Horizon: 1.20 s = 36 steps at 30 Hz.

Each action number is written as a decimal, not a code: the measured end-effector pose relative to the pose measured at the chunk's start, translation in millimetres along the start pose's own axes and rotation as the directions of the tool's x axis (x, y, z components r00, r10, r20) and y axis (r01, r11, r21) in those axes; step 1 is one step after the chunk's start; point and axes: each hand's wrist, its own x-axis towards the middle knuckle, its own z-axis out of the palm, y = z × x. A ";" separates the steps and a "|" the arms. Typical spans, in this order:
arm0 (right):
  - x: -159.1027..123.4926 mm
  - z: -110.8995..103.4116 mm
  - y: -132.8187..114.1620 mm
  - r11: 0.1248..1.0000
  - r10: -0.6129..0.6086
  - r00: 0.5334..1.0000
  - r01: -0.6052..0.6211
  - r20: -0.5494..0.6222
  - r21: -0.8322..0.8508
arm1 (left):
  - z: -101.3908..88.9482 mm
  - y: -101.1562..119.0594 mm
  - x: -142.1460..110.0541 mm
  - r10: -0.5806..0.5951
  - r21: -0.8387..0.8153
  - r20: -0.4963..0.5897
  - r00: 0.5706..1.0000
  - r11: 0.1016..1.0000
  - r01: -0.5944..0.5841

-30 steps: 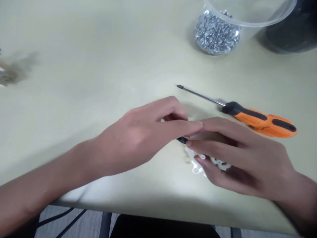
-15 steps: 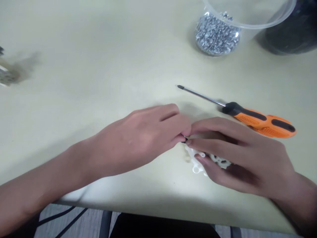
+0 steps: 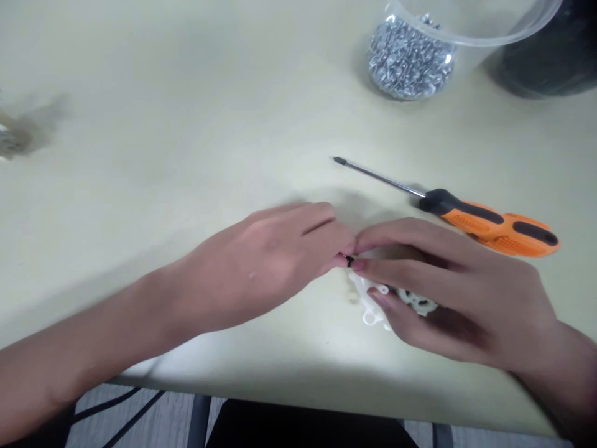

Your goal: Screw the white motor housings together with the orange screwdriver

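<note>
Head: right hand [image 3: 457, 298] grips a white lugged plastic part [image 3: 367, 300], seemingly bracing it; left hand [image 3: 275, 252] pinches a small black piece [image 3: 350, 262].

I count one left hand [image 3: 275, 255], one right hand [image 3: 471, 292]. Between their fingertips: one black piece [image 3: 350, 262]. Under the right: white plastic [image 3: 370, 305], number unclear. Beyond it: one screwdriver [image 3: 494, 227], one clear tub [image 3: 482, 42], one dark container [image 3: 550, 62]; screws [image 3: 408, 59] past counting.

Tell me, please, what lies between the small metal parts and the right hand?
In the head view, the orange-and-black screwdriver lies on the table between the small metal parts and the right hand.
</note>
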 end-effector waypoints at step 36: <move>-4.0 3.5 2.2 0.996 0.073 0.995 -0.069 -0.064 0.064 | 2.1 -0.3 -0.3 -0.012 0.000 -0.078 0.997 1.000 0.012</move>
